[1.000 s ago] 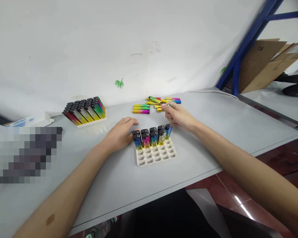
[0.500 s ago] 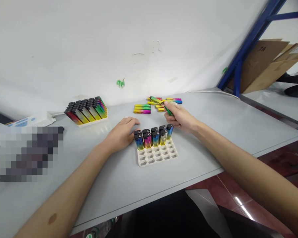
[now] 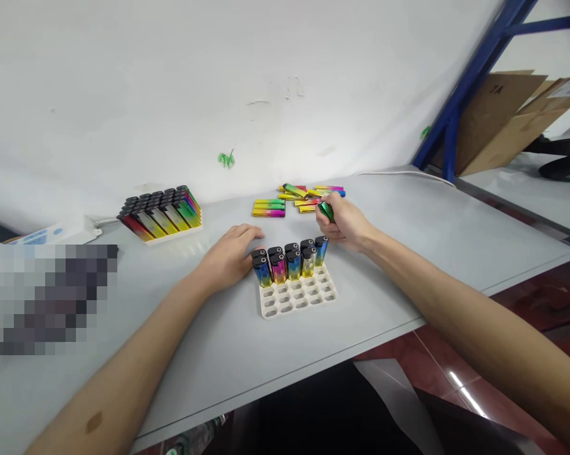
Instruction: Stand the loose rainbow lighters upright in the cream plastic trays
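Note:
A white holed tray [image 3: 276, 315] sits before me on the table, with upright lighters [image 3: 293, 264] in its back rows and bare holes at the front. My left hand [image 3: 230, 258] lies on the table at the tray's back left corner, fingers extended; some fingertips are hidden behind the lighters. Behind the tray's right side, my right hand [image 3: 345, 222] is closed around a green lighter [image 3: 327, 212], mostly covered by the fingers. Just beyond it lies a loose pile of shiny multicoloured lighters [image 3: 295, 191]. Several more lighters [image 3: 268, 208] lie side by side to its left.
A filled tray of lighters [image 3: 164, 215] stands at the back left by the wall. A blurred-out dark object [image 3: 62, 303] and a white box [image 3: 48, 232] are at the left. On the right are a blue metal frame [image 3: 450, 142], cardboard boxes [image 3: 503, 120] and a white cable [image 3: 408, 172].
My right hand has drawn slightly back from the pile, turning the green lighter so more of it shows. My left hand stays by the tray. The whole view has shifted a little.

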A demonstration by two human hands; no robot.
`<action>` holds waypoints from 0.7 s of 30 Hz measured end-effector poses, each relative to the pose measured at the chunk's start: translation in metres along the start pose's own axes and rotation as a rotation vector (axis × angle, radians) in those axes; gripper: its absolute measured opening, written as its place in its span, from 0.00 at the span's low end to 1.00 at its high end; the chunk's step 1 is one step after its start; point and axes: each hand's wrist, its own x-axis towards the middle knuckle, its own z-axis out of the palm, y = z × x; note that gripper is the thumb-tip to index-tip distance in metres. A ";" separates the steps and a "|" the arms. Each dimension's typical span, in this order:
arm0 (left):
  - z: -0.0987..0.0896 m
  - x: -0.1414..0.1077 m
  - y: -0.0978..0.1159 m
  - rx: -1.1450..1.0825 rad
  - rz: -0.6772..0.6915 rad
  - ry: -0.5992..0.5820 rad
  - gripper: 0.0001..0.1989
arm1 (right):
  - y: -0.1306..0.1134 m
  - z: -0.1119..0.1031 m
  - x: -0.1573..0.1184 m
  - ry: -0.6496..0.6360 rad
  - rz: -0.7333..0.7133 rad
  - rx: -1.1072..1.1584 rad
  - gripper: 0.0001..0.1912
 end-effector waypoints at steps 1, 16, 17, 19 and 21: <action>0.000 0.000 0.000 0.000 -0.001 0.005 0.18 | -0.001 0.000 0.000 -0.001 -0.002 0.006 0.22; 0.002 0.000 -0.003 0.006 -0.005 0.010 0.18 | 0.001 0.004 -0.003 0.009 -0.022 -0.044 0.24; 0.003 0.000 -0.003 0.005 -0.005 0.010 0.18 | 0.001 0.004 -0.003 0.025 -0.035 -0.035 0.24; 0.003 0.000 -0.003 -0.003 -0.001 0.017 0.18 | 0.001 0.003 -0.002 0.060 -0.063 -0.001 0.25; 0.003 0.000 -0.003 -0.013 0.003 0.027 0.17 | 0.000 0.002 -0.001 0.080 -0.113 0.051 0.25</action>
